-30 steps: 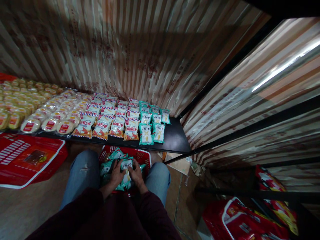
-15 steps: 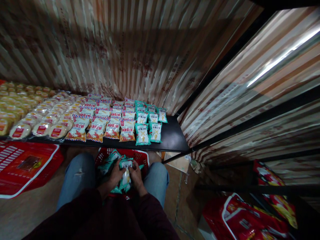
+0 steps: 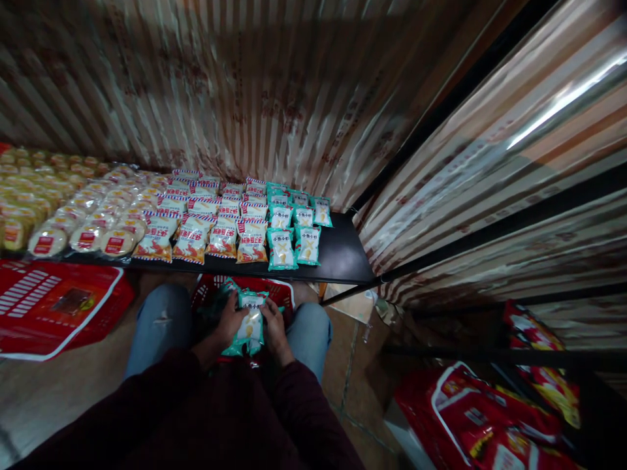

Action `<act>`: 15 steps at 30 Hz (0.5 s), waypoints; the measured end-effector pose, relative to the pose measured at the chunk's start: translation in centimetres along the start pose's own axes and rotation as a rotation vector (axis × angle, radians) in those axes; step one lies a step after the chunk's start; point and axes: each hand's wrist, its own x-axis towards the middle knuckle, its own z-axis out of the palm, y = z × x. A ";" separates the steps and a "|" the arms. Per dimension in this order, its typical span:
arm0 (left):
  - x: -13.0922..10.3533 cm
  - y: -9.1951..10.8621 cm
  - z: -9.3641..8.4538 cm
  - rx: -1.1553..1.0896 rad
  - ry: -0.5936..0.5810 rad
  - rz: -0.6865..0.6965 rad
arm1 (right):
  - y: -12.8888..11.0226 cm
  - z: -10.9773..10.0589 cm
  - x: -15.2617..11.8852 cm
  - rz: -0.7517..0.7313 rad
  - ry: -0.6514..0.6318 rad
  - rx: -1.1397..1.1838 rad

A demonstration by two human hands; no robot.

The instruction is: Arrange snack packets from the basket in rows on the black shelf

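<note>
Between my knees, my left hand [image 3: 229,321] and my right hand [image 3: 275,328] grip a teal-and-white snack bag [image 3: 251,320] from its two sides, its printed front facing up. The fingers of both hands are closed on the bag's edges. Beneath it sits a red basket [image 3: 281,287], with more teal packaging partly hidden by my hands. Ahead, on a black shelf [image 3: 343,251], similar teal snack bags [image 3: 283,248] lie in short overlapping rows. Left of them are rows of orange-and-white snack bags [image 3: 193,236].
Round wrapped crackers [image 3: 117,240] and yellow packs [image 3: 14,228] fill the shelf's left part. A second red basket [image 3: 105,307] stands at the left. Dark metal bars [image 3: 416,267] cross on the right, above red packages [image 3: 470,411]. Striped plastic sheeting [image 3: 274,85] hangs behind the shelf.
The snack bag has been lifted slightly between both hands and its front shows more fully. The camera view has shifted a little, so the shelf appears higher.
</note>
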 end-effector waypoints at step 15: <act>-1.5 1.8 -0.9 -0.330 0.002 -0.035 | -1.3 1.4 -2.9 0.048 -0.240 0.135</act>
